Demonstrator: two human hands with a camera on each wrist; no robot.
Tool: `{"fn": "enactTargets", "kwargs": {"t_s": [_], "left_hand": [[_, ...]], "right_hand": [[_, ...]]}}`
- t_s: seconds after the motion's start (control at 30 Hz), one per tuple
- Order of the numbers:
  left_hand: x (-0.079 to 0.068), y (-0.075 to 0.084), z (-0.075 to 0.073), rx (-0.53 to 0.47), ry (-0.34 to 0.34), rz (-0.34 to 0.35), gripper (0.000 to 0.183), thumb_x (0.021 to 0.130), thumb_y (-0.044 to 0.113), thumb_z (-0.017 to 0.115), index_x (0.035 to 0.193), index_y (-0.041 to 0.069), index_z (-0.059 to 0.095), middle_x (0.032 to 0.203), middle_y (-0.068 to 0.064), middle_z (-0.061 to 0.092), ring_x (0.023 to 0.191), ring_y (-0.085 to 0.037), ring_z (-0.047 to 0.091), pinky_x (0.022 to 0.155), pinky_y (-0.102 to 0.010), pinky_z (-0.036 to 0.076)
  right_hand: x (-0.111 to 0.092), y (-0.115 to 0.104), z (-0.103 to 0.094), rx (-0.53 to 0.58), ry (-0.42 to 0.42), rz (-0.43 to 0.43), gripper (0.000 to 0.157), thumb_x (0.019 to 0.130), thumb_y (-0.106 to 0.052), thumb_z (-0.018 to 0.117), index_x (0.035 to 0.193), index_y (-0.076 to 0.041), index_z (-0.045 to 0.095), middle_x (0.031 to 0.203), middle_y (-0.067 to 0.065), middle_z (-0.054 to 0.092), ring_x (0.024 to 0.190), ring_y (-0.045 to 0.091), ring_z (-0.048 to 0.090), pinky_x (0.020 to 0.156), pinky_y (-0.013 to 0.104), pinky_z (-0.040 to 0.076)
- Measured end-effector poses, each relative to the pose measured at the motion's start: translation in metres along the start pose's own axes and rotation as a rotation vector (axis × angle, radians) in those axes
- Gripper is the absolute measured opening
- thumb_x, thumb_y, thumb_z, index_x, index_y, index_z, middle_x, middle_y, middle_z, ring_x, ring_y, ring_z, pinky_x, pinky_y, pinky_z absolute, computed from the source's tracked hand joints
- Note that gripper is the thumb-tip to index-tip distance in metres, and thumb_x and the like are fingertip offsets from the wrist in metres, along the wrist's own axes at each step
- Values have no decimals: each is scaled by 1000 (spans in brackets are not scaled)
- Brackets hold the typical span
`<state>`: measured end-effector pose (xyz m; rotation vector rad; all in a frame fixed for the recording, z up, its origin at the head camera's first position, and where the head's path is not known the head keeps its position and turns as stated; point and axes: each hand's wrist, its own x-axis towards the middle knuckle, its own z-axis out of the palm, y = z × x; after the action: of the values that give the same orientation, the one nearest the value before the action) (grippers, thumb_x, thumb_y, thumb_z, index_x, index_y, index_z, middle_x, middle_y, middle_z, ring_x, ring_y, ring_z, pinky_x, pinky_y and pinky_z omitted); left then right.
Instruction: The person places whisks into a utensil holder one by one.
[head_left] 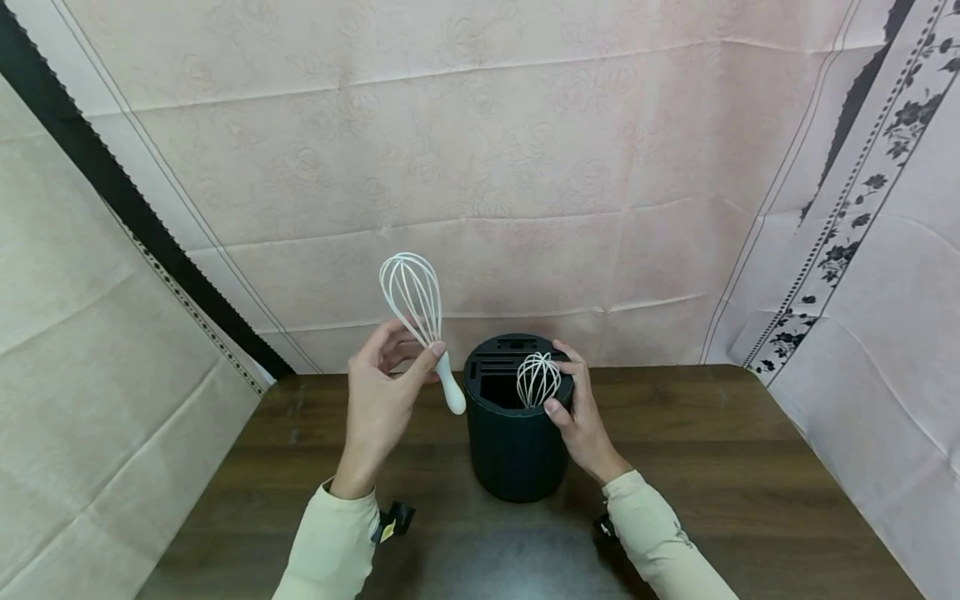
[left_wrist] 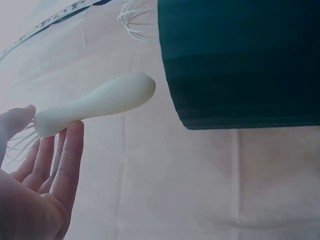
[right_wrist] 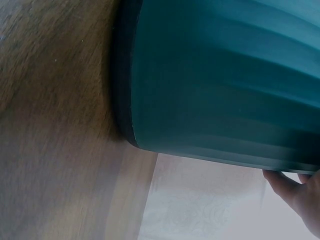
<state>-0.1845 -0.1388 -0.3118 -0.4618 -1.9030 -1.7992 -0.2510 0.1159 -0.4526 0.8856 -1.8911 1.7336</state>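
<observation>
My left hand [head_left: 382,392] pinches a white whisk [head_left: 453,387] where its wires meet the handle. The wire loops point up and the handle slants down to the right, beside the holder and apart from it. In the left wrist view the whisk's pale handle [left_wrist: 110,97] shows close up. A dark green round utensil holder [head_left: 517,458] with a slotted top stands upright on the table. Another white whisk [head_left: 536,379] sits in its opening, loops up, its lower part hidden. My right hand [head_left: 585,421] grips the holder's right side near the rim; the right wrist view shows fingertips [right_wrist: 282,185] against its wall.
The brown wooden table [head_left: 675,467] runs under both forearms. Behind it hangs a pale patterned cloth [head_left: 487,167], with further cloth at the left and right sides. A small dark device [head_left: 396,521] is worn at the left wrist.
</observation>
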Motion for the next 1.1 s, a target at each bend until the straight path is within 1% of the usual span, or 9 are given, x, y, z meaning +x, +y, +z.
{"fn": "enactTargets", "kwargs": {"t_s": [0.17,0.27,0.4,0.53,0.67,0.73,0.8,0.9,1.1], "left_hand": [[4,5,8,-12,-10,43,37,88,16,77,120,6,64,103,-13,69,87,-25,69,66,-47,59],[5,6,13,-19,-15,59,37,88,15,77,120,3,63,103,-13,68,88,-25,69,66,-45,59],[5,5,18,-49,-30,57,37,88,13,77,120,2,62,103,-12,67,90,-25,68,68,-41,60],[4,4,24,-67,-41,73,36,89,10,75,121,1,62,103,-14,67,93,-27,68,71,-42,60],[5,3,29,-34,-31,117,38,90,10,74,124,1,60,105,-15,68,93,-30,68,70,-38,60],[6,2,32,-9,-25,133,40,90,10,74,126,2,60,107,-14,68,92,-28,70,68,-33,60],[6,1,34,22,-27,150,40,90,12,73,127,5,60,107,-12,69,90,-25,71,67,-31,60],[8,-2,38,58,-38,171,40,91,14,72,129,9,59,106,-10,70,89,-21,71,66,-31,60],[11,-10,42,102,-74,188,41,91,11,71,130,7,58,104,-10,68,86,-19,71,61,-31,59]], "right_hand": [[-1,0,0,-7,0,5,49,95,-24,55,137,-4,40,161,14,20,142,25,30,108,22,37],[-2,-1,0,-11,2,15,47,95,-25,55,137,-7,41,161,10,20,142,24,31,108,22,37],[-3,-1,0,-17,8,21,46,95,-26,55,136,-10,42,161,3,22,143,24,30,109,22,35],[-3,0,0,-21,17,13,45,94,-23,55,136,-11,43,160,3,23,143,24,28,110,22,33],[-2,1,0,-14,19,-2,45,93,-20,55,135,-9,44,160,7,23,144,26,27,111,23,32],[-1,1,0,-14,19,-8,45,93,-20,55,135,-8,44,160,8,23,144,27,26,111,23,32],[-1,1,0,-15,18,-10,46,93,-22,56,135,-7,44,160,7,23,145,27,26,111,23,31],[-1,0,0,-20,21,-13,46,94,-25,56,135,-7,44,160,6,24,145,27,26,111,23,31],[0,-1,0,-24,22,-16,45,95,-30,57,135,-12,44,160,10,24,144,27,27,112,24,30]]}}
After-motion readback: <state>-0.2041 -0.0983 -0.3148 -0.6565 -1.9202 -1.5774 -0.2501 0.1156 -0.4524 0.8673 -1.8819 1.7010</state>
